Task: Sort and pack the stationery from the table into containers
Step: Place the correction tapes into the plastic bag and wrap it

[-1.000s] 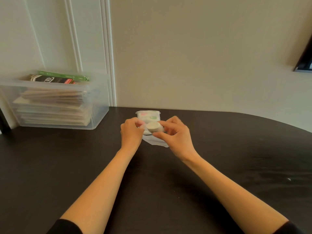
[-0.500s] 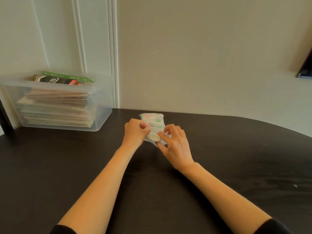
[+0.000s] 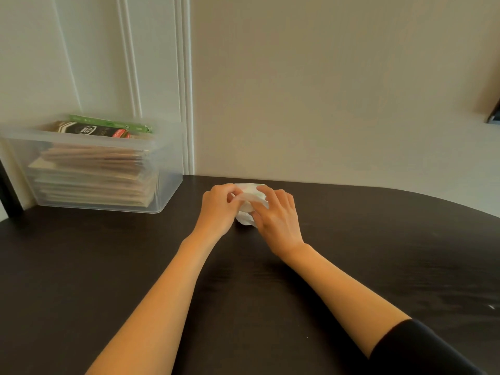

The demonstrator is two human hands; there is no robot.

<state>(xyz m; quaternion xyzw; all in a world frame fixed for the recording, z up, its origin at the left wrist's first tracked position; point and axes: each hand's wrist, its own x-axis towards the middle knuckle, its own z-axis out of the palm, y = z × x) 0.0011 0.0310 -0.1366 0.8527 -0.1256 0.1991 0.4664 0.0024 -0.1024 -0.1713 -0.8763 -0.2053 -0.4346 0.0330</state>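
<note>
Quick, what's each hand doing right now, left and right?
Left hand: pinching the plastic bag at its top edge.
Right hand: fingers curled round the same plastic bag.

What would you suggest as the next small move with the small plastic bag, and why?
Probably close the small plastic bag: left hand and right hand both pinch its top on the table, and a pale round piece seems already inside.

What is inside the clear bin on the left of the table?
A tall stack of flat tan packets fills the clear bin; a black pack and a green pack lie on top. Whatever sits behind or beneath the stack is hidden.
</note>
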